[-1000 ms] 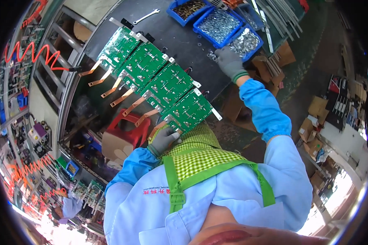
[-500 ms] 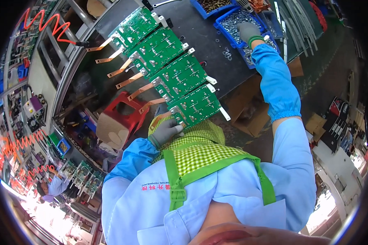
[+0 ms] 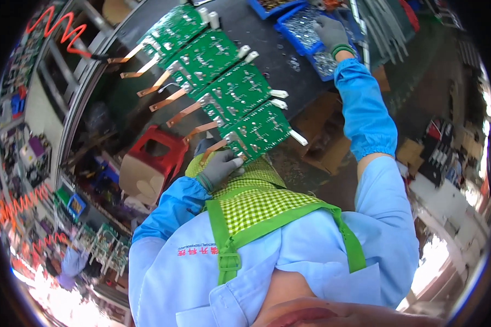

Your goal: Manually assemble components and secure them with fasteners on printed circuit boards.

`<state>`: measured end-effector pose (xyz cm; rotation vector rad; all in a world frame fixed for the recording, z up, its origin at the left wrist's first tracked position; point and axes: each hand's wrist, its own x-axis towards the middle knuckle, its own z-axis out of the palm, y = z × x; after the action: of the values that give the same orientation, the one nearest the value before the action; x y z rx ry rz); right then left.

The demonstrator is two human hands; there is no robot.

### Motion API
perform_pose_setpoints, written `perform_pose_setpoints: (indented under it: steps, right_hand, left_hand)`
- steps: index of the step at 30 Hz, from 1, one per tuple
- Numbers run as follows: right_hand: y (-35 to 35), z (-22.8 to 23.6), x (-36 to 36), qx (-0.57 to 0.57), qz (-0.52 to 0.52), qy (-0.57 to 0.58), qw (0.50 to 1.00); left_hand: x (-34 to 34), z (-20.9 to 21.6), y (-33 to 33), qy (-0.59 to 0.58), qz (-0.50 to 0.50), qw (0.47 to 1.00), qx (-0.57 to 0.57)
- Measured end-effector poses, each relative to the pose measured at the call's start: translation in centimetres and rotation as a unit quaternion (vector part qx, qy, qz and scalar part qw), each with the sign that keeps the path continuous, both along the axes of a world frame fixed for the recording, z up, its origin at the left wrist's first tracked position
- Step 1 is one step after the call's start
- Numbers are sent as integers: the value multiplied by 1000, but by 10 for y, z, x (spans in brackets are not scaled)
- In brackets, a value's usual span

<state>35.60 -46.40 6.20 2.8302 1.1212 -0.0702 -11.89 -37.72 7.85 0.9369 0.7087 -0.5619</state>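
My left hand [image 3: 222,165], in a grey glove, is closed on the near corner of the nearest green circuit board [image 3: 258,132], its thumb on the edge. Several such boards lie side by side in a slanting row, solder side up. Bent copper strips [image 3: 185,114] stick out from their left ends, and white plastic pieces [image 3: 298,137] from their right ends. My right hand [image 3: 333,34], also gloved, is at a blue bin [image 3: 282,26] of small silver hardware [image 3: 304,31]. Its fingers look curled, but the tips and anything between them are hidden.
Beyond is a bin of brass-coloured parts [image 3: 273,4]; a second bin of silver pieces [image 3: 325,64] sits nearer. Loose washers [image 3: 294,64] lie on the dark tabletop [image 3: 245,24]. Long metal strips [image 3: 384,32] are at right, a red stool [image 3: 161,150] at left, cardboard boxes [image 3: 326,150] below.
The whole view has shifted slightly. My right hand has moved a little farther away and rightward over the bin, its fingers more curled. My left hand stays on the same board.
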Motion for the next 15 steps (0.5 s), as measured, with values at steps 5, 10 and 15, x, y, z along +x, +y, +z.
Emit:
perform_pose_setpoints:
  steps: [5, 10, 15]
  right_hand:
    - [-31, 130, -142, 445, -96, 321, 831]
    - [-73, 123, -320, 387, -46, 370, 843]
    - [-64, 38, -393, 392, -87, 324, 857]
  left_hand:
    - [-4, -11, 6, -26, -41, 999, 13]
    - [-3, -22, 5, 8, 14, 994, -108]
    - [4, -16, 14, 32, 8, 989, -144]
